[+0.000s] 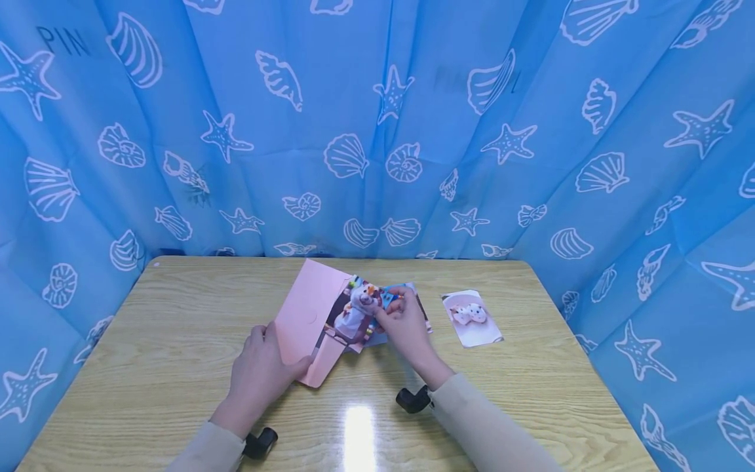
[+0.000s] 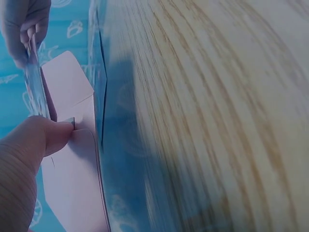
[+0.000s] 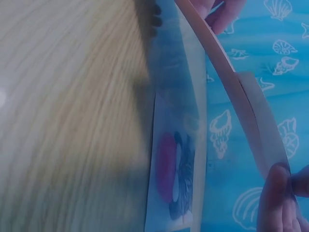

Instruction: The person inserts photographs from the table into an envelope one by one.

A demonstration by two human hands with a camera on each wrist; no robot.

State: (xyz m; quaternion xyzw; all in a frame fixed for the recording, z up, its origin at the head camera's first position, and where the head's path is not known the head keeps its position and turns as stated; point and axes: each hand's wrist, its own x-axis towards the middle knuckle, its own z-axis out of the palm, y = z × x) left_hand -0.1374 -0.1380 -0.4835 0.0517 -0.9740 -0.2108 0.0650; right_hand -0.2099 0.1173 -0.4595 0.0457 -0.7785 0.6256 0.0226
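My left hand grips a pink envelope by its near left side, the thumb lying across the lower flap. In the left wrist view that thumb presses on the envelope close to its opening. My right hand pinches a photo of a white plush-like figure by its right edge. The photo's left part overlaps the envelope's opening. Edge-on in the right wrist view, the photo meets the envelope, which is held up over the table.
Beneath the right hand another photo lies on the wooden table, partly hidden in the head view. Further right lies a photo of two white spotted shapes. A blue shell-print curtain hangs around the table's back and sides.
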